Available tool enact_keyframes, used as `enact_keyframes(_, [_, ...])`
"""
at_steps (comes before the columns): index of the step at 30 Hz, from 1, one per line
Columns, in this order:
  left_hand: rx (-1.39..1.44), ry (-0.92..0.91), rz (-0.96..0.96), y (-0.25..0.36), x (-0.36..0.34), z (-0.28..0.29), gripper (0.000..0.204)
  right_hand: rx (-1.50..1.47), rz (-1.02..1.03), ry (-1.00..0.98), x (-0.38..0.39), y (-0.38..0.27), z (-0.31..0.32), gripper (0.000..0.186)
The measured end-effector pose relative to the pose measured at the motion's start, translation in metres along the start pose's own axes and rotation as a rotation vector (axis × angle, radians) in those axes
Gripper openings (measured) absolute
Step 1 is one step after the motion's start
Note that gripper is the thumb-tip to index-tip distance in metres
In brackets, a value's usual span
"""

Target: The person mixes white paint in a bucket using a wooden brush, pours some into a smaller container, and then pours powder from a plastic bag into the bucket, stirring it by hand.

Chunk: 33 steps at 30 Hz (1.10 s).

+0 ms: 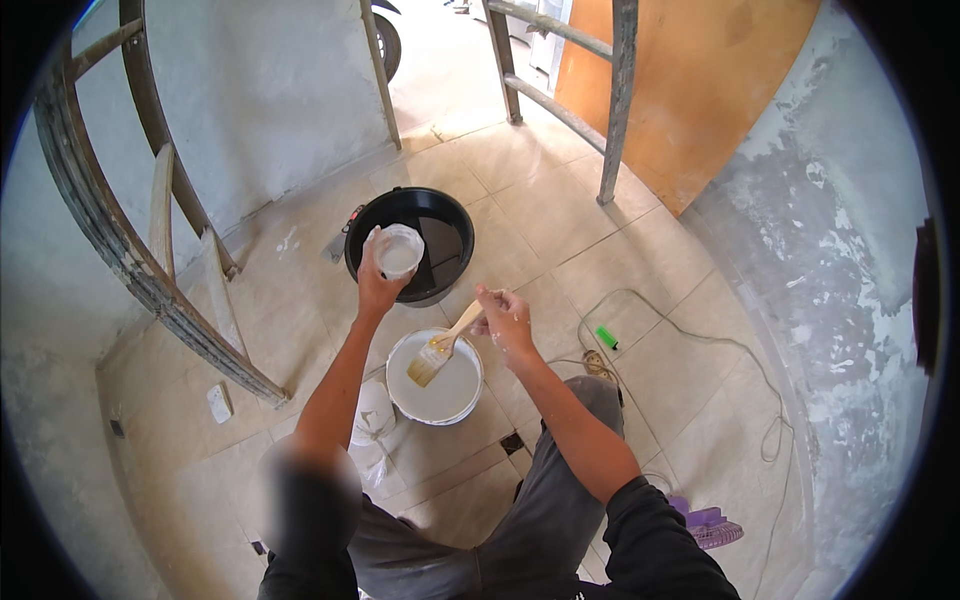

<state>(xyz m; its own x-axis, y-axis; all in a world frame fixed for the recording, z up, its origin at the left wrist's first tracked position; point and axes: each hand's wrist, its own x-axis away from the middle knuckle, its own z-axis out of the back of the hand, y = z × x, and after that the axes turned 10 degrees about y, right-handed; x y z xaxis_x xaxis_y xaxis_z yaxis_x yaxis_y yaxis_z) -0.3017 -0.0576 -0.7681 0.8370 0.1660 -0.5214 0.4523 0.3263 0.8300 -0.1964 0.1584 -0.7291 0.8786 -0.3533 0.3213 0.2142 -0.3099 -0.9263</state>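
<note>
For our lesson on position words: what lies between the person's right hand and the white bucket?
The head view shows a paintbrush there, slanting from the right hand to over the white bucket.

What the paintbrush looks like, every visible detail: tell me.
The paintbrush is flat and broad, with a pale, wooden-looking handle, whitish smears near its middle and yellowish bristles. The right hand grips the handle's end. The brush slants over the white bucket, bristles toward the picture's lower left; whether they touch anything is unclear.
</note>
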Motion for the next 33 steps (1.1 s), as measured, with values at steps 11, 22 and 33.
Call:
enact_keyframes(11, [-0.344,-0.197,-0.187,-0.024,0.009,-0.008,0.091,0.142,0.062,-0.072,0.009,-0.01,0.003,0.041])
enact_keyframes(22, [-0.463,-0.353,-0.069,-0.032,0.007,-0.016,0.097,0.134,0.032,-0.107,0.008,-0.012,0.006,0.041])
enact_keyframes(33, [-0.305,-0.314,-0.193,-0.026,-0.001,0.013,0.102,0.385,0.347,-0.127,-0.005,0.004,0.016,0.051])
